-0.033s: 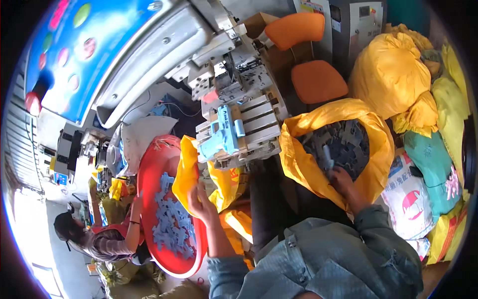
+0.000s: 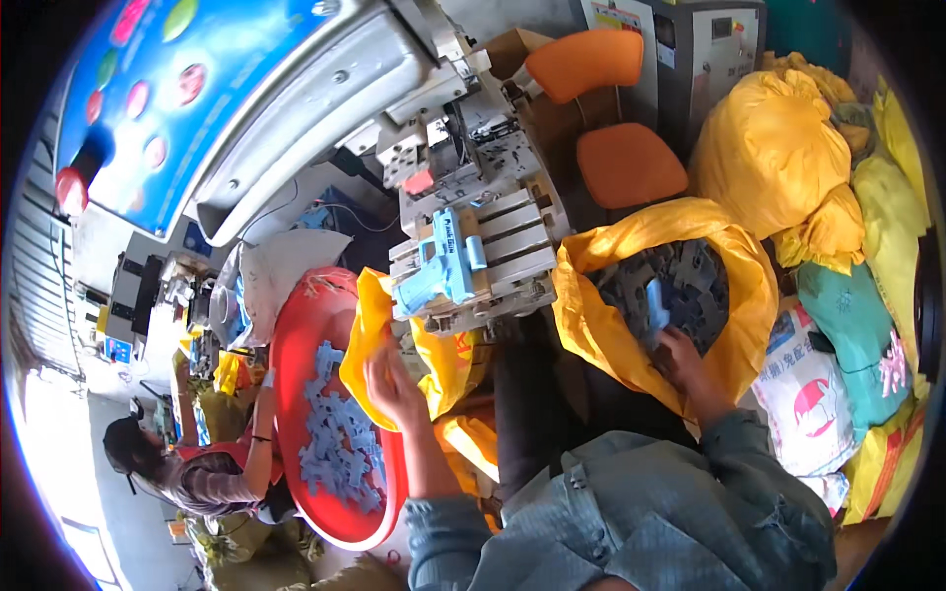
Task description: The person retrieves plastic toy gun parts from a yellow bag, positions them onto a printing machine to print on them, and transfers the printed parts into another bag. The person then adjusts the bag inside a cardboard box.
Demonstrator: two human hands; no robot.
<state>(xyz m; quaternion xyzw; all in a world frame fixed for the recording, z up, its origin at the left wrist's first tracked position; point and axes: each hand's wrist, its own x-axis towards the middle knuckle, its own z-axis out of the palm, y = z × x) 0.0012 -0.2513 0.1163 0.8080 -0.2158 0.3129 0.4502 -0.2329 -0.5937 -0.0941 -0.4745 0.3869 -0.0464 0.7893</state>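
Observation:
My right hand (image 2: pixel 682 362) is closed on a light blue plastic piece (image 2: pixel 657 303), which sticks up beyond the fingers. Its full shape is partly hidden by the hand. Below it, an open yellow sack (image 2: pixel 599 320) holds many dark grey flat pieces (image 2: pixel 695 286). My left hand (image 2: pixel 394 387) is raised beside another yellow sack (image 2: pixel 365 340), fingers stretched and slightly blurred, with nothing visible in them. Whether it touches that sack I cannot tell. Between and beyond my hands, a light blue toy pistol body (image 2: pixel 445 258) lies on the slotted machine bed (image 2: pixel 512 241).
At left, a red tub (image 2: pixel 286 369) holds many light blue pieces (image 2: pixel 340 443); a person in a dark cap (image 2: pixel 148 448) works beside it. A large blue-panelled machine (image 2: pixel 217 98) overhangs the upper left. An orange chair (image 2: pixel 631 163) stands behind; full sacks (image 2: pixel 774 148) line the right.
The light blue piece in my right hand now shows more clearly and stands higher. My left hand has shifted slightly left. The other person's arm has moved up a little.

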